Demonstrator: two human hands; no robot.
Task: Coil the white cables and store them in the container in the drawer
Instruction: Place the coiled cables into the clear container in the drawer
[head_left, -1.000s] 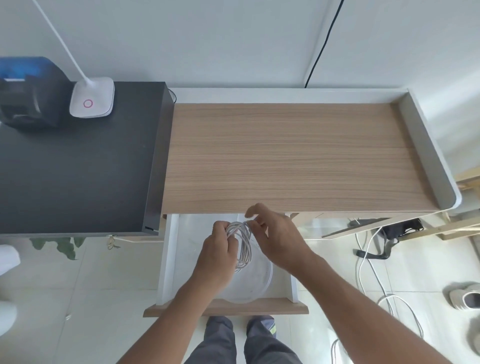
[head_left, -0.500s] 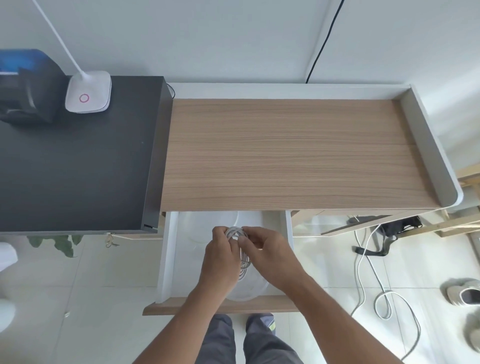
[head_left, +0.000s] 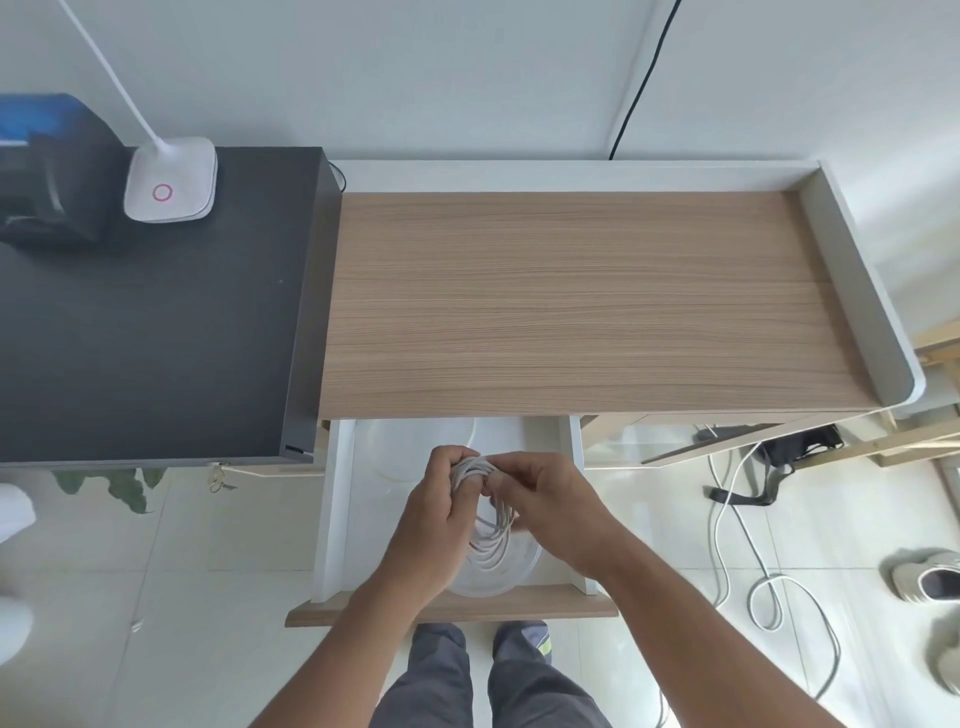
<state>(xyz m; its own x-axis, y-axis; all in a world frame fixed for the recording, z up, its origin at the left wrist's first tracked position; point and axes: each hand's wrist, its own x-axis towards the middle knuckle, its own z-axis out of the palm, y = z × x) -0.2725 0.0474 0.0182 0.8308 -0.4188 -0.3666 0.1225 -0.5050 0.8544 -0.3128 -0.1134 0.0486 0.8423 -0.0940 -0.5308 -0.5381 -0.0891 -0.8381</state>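
Nearest: grey trouser legs (head_left: 478, 680) at the bottom edge, both forearms reaching fwd over the open drawer (head_left: 340, 514), its wood front panel just above the knees. Inside the white drawer sits a clear round container (head_left: 485, 584), plus what looks like a 2nd clear piece further back, partly under the bench edge.

Left hand (head_left: 434, 519): fingers curled round the top of the coiled white cable (head_left: 491, 540), gripping the bundle. Right hand (head_left: 545, 506): thumb + fingertips pinch the same bundle at its top, right beside the left hand, knuckles almost touching. The coil's loops hang down between the two hands, lower loops over the container; can't tell if they touch its bottom.

On the floor to the right: a 2nd white cable (head_left: 769, 592) lying loose in a loop, a black strap/bag (head_left: 779, 457) under the bench, a pair of light shoes (head_left: 930, 577) at the far right edge.

Further: wood-grain bench (head_left: 587, 301) w/ raised white rim at back and right. Left of it, touching, a black cabinet top (head_left: 145, 322) carrying a white lamp base (head_left: 171, 179) w/ pink ring button, and a black-and-blue device (head_left: 47, 171) at the far left corner. A black cord (head_left: 639, 88) runs down the white wall behind.
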